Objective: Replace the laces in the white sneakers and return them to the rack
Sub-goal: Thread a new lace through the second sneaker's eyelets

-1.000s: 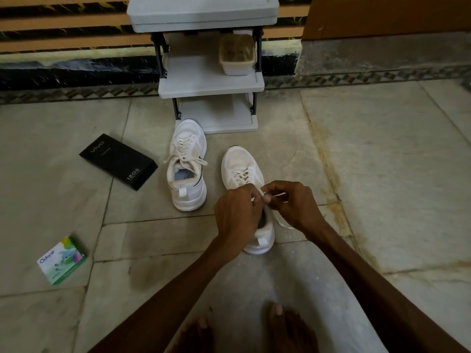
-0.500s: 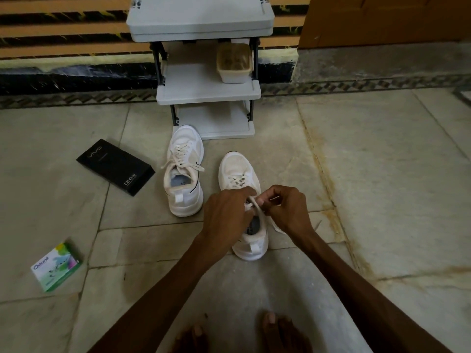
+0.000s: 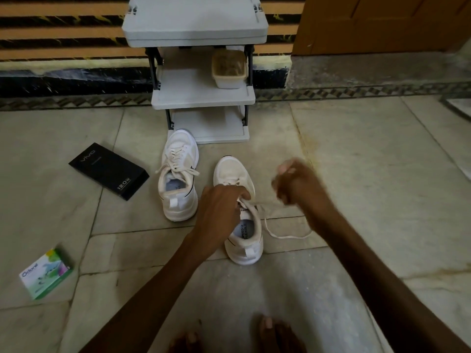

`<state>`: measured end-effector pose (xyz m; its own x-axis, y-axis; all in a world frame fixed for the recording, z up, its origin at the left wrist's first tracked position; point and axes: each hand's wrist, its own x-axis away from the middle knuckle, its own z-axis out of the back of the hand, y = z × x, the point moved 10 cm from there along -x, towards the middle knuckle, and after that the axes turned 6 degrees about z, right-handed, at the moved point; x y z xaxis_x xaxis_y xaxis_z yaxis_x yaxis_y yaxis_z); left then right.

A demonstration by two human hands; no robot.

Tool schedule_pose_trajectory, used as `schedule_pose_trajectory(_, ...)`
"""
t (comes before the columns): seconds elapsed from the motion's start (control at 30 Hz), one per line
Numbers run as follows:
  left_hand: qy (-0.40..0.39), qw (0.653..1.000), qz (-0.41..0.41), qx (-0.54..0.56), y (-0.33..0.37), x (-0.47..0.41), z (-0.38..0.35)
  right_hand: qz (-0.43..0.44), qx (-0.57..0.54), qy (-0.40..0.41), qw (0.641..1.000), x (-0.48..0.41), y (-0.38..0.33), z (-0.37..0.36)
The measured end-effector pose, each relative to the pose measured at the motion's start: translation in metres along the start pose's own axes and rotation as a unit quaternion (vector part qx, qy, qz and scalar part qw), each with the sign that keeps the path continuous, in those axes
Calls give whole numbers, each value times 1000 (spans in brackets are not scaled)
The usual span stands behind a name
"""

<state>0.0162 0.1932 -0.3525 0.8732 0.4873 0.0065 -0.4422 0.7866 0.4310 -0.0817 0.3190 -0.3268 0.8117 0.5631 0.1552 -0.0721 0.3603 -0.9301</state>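
Head view: two white sneakers stand on smooth stone tiles [image 3: 382, 174] before a grey plastic rack [image 3: 201, 95], the laced sneaker [image 3: 178, 200] left, the nearer sneaker [image 3: 244, 248] right. The left hand [image 3: 219, 210] pinches the flat cream lace [image 3: 288, 236] at its top eyelets; one end loops on the tiles. The right hand [image 3: 298, 184] is blurred, fingers curled; its grip cannot be told. One matte black box [image 3: 109, 170], one glossy carton [image 3: 46, 273].

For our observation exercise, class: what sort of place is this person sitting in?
Probably a home entryway: a small grey shoe rack stands beside a wooden door, on a stone-tiled floor.
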Motion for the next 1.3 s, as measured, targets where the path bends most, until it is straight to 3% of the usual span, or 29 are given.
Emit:
schedule_pose_trajectory(0.07, 33, 999, -6, -28, 1, 2, 7, 1, 277, -108, 955, 0, 41, -30)
schedule_pose_trajectory(0.1, 42, 998, -3, -43, 0, 3, 8, 12, 315, -153, 936, 3, 54, -44)
schedule_pose_trajectory(0.23, 15, 999, 21, 33, -16, 0, -1, 90, 259, -160, 948, 9, 39, -52)
schedule_pose_trajectory(0.37, -14, 993, 34, 109, -24, -3, -6, 21, 31, -133, 990, 5, 7, -30)
schedule_pose_trajectory(0.43, -17, 993, 36, 114, -24, -4, -5, 27, -81, -109, 990, 4, -18, -13)
schedule_pose_trajectory(0.57, -27, 990, 43, 129, -25, -3, -6, 36, -178, -91, 979, 5, -31, -2)
schedule_pose_trajectory(0.63, -29, 989, 46, 136, -25, -2, -7, -72, -138, -77, 985, 5, 5, -8)
schedule_pose_trajectory(0.7, -28, 989, 46, 137, -24, -1, -6, -150, 70, -134, 977, 12, 47, -12)
schedule_pose_trajectory(0.77, -26, 990, 44, 133, -23, 0, -6, -99, 272, -290, 912, 23, 76, -27)
schedule_pose_trajectory(0.83, -19, 990, 42, 132, -22, 1, -5, -74, 418, -429, 797, 46, 102, -40)
schedule_pose_trajectory(0.9, -4, 989, 37, 141, -21, 3, -2, -82, 487, -463, 736, 52, 116, -40)
schedule_pose_trajectory(0.93, 4, 989, 35, 145, -21, 4, 0, -70, 507, -443, 736, 46, 114, -40)
schedule_pose_trajectory(0.97, 13, 988, 33, 148, -20, 5, 2, -51, 515, -392, 761, 32, 108, -37)
schedule_pose_trajectory(1.07, 39, 987, 26, 156, -19, 7, 6, 36, 418, -164, 893, -8, 70, -21)
schedule_pose_trajectory(1.13, 43, 987, 25, 154, -18, 8, 6, 79, 361, -170, 914, -16, 56, -33)
schedule_pose_trajectory(1.23, 36, 987, 23, 152, -16, 8, 6, 91, 377, -253, 886, -11, 48, -59)
schedule_pose_trajectory(1.3, 33, 988, 23, 149, -16, 7, 5, 50, 297, -243, 922, -11, 40, -52)
